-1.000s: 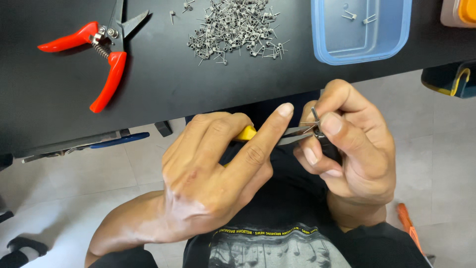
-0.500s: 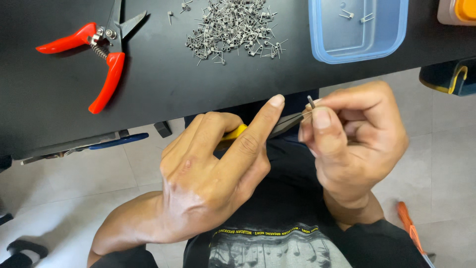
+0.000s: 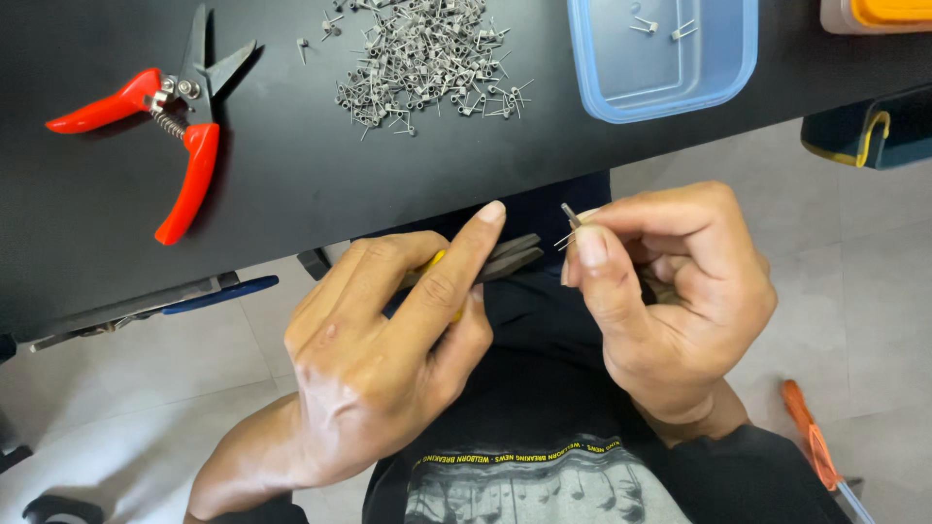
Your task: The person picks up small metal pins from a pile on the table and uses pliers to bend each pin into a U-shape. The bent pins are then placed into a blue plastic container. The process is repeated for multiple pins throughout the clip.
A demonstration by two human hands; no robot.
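**Tiny wire coil pinched in the right hand, plier tips just off to its left**

Watching the head feed here. My right hand (image 3: 670, 291) is closed tight, thumb and forefinger pinching a small wire coil (image 3: 569, 217) at the very top of the grip, so the coil sticks up and slightly left out of the fingertips with its thin legs poking toward the other hand. My left hand (image 3: 388, 349) is wrapped around the yellow-handled pliers (image 3: 510, 260), index finger stretched along the top. The pliers' long axis runs roughly sideways, nose aimed right at the coil. The jaws look nearly shut with nothing in them, and the tips sit just beside the coil legs, a little below them, not touching as far as I can tell. So the right hand has the part and the left hand's tool is the nearer thing to it.

All this happens over my lap, just in front of the edge of the black table (image 3: 291, 184). Further out from the grip: a pile of coils (image 3: 417, 58), a blue plastic tray (image 3: 660, 102) with a few coils in it, and red-handled cutters (image 3: 160, 126) far left. Grey tile floor below.
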